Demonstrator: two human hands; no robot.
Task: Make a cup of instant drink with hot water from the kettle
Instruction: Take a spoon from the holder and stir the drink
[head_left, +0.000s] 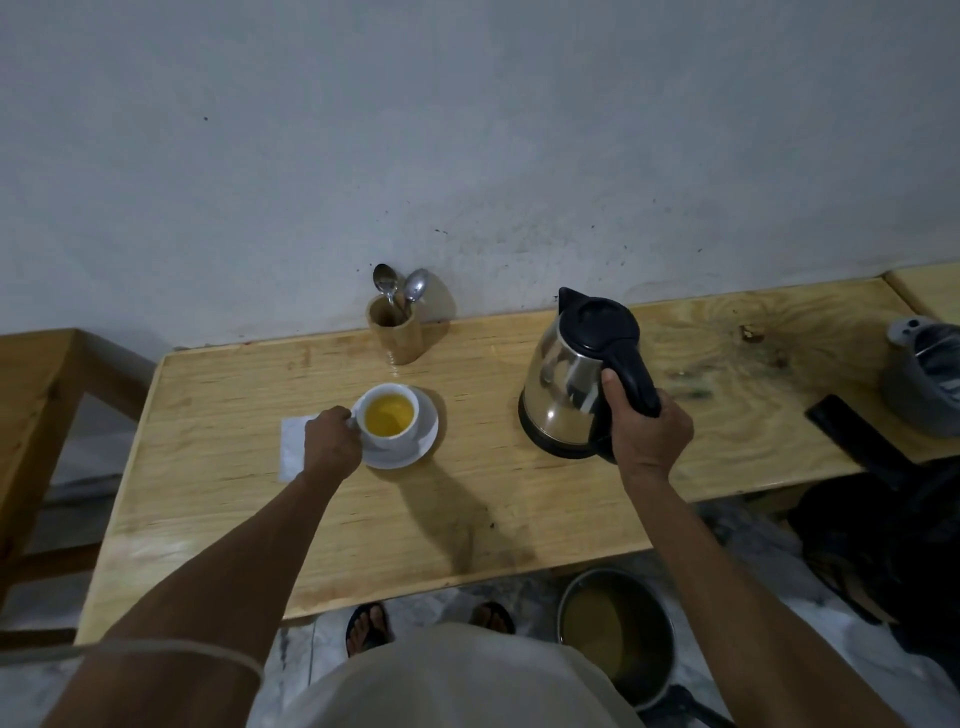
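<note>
A white cup (390, 418) holding yellow liquid sits on a white saucer (423, 447) in the middle of the wooden table (467, 519). My left hand (332, 441) grips the cup's handle on its left side. To the right, a steel kettle (566, 384) with a black lid and handle stands upright on the table. My right hand (649, 434) is closed around the kettle's black handle. A white sachet (292, 454) lies flat on the table, partly hidden under my left hand.
A wooden holder (395, 332) with two spoons (400, 288) stands against the wall behind the cup. At the right table edge are a grey appliance (924, 384) and a black object (857, 436). A pot (618, 639) sits on the floor below. A wooden frame (41, 395) is at left.
</note>
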